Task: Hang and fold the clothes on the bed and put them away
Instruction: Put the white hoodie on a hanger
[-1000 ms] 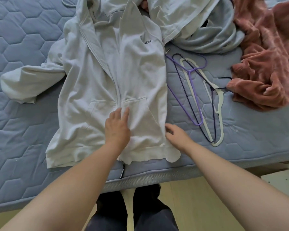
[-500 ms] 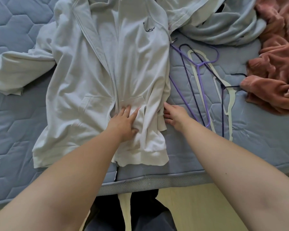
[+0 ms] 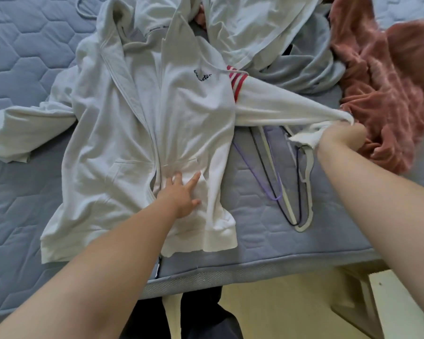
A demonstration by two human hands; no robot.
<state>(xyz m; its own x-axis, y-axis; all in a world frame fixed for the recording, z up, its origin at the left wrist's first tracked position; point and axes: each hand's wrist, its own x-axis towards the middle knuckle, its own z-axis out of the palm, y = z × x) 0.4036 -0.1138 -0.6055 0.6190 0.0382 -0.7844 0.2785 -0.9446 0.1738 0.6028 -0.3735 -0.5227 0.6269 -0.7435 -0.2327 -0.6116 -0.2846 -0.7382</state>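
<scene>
Left hand [image 3: 181, 194] is down flat on the hoodie [image 3: 137, 133], fingers spread, pressing beside the zip at pocket level. That reads as an anchor, pinning the body so it can't slide. Right hand [image 3: 340, 138] is clenched round the cuff of the sleeve [image 3: 279, 106], which is drawn out taut to the right. One hand holds and one pulls, and that looks like the way to straighten the arm before folding it in or hanging the thing.

The hoodie lies front up on the bed [image 3: 34, 192], hem near the front edge, hood towards the top, its other sleeve trailing left. Red stripes [image 3: 238, 81] show at the shoulder of the stretched arm.

Under that sleeve, just beside the body, the hangers [image 3: 291, 182] lie in a loose bunch, close at hand for whichever piece goes up. A pink garment [image 3: 389, 81] is heaped right by the gripping fist, and pale clothes [image 3: 304, 62] are piled above, not yet sorted.
</scene>
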